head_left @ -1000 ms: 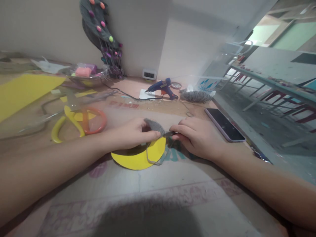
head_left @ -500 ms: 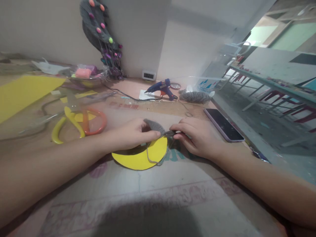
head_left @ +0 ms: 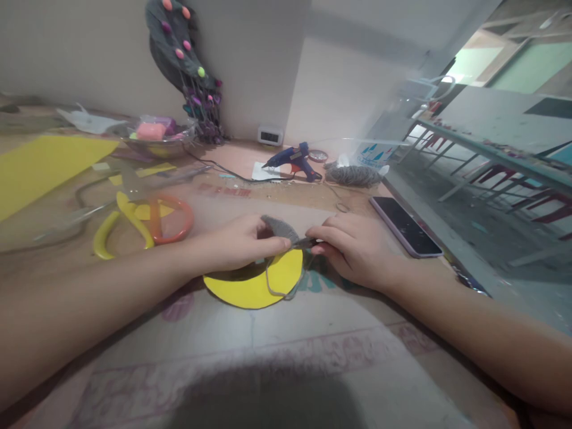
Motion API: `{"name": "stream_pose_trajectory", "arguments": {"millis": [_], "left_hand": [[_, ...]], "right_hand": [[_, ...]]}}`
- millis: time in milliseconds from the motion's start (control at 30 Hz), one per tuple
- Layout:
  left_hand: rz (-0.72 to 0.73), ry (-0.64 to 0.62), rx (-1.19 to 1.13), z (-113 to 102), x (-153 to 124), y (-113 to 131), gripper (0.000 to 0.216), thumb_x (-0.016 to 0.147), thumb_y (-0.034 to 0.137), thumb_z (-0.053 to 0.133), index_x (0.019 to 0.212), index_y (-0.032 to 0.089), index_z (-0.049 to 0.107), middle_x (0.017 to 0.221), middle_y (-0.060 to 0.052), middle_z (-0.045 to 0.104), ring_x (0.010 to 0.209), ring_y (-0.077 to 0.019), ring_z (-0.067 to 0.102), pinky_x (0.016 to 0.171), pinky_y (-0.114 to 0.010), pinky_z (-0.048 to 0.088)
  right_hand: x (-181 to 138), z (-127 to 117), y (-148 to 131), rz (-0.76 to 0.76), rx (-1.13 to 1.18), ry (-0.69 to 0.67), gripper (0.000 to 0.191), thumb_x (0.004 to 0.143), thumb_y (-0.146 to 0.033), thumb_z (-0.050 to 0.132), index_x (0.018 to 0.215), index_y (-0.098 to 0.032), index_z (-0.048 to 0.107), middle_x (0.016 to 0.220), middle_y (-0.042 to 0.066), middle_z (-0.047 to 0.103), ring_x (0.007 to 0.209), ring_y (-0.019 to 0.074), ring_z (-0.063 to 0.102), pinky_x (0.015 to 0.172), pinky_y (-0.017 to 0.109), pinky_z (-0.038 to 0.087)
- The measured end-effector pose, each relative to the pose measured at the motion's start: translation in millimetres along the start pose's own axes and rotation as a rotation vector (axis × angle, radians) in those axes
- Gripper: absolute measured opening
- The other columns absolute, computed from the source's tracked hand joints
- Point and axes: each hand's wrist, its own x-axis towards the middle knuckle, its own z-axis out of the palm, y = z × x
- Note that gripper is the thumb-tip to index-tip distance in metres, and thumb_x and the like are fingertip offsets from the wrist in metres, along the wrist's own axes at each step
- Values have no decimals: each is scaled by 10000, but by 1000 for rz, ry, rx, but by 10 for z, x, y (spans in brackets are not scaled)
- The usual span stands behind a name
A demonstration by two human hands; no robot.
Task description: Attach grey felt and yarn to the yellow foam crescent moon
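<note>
My left hand (head_left: 241, 241) is closed on a yellow crescent-shaped piece (head_left: 250, 292), its thumb pressed at the upper right. Grey yarn (head_left: 282, 227) is wound closely around the crescent's far end. The lower part is bare yellow, and a loose loop of yarn hangs across it. Just to the right, my right hand (head_left: 348, 244) pinches a small grey bunch of yarn (head_left: 306, 242) between thumb and fingers, close to my left thumb. My left palm hides part of the crescent.
Scissors with yellow (head_left: 105, 235) and orange handles (head_left: 190, 217) lie left. Behind are a blue glue gun (head_left: 295, 158), a skein of grey yarn (head_left: 353, 174) and a small digital clock (head_left: 270, 136). A phone (head_left: 404, 226) lies right, near the table edge. Yellow sheet (head_left: 40, 170) lies far left.
Very little differs. The fingers of my right hand have shifted slightly on the yarn, while my left hand keeps its hold on the crescent.
</note>
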Motion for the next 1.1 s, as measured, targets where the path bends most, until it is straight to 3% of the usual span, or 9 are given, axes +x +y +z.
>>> {"name": "stream_pose_trajectory", "arguments": {"millis": [600, 767, 933, 1100], "left_hand": [[-23, -10, 48, -9, 4, -39, 310, 878, 444, 530, 939, 169, 659, 899, -13, 686, 827, -173, 610, 751, -267, 485], [-11, -13, 39, -4, 0, -11, 294, 881, 429, 528, 933, 170, 657, 883, -7, 680, 817, -166, 606, 746, -257, 477], [-20, 4, 11, 6, -1, 12, 255, 880, 392, 523, 910, 173, 652, 843, 1, 668, 774, -153, 600, 688, -229, 464], [3, 3, -20, 9, 1, 12, 238, 879, 380, 534, 876, 171, 647, 820, 8, 659, 761, -143, 590, 693, -223, 464]], "right_hand": [[13, -14, 28, -84, -24, 19, 283, 985, -296, 462, 928, -111, 670, 724, 68, 664, 646, 161, 550, 610, 286, 398], [1, 4, 22, -31, 13, 21, 296, 987, -319, 454, 936, -118, 665, 724, 68, 659, 639, 166, 544, 600, 291, 388], [-36, -10, 21, 119, 156, 37, 315, 993, -320, 398, 956, -119, 637, 762, 74, 650, 676, 167, 550, 633, 282, 411], [-46, -19, 29, 99, 136, 1, 310, 982, -320, 410, 959, -111, 638, 765, 81, 646, 679, 176, 545, 628, 293, 394]]}}
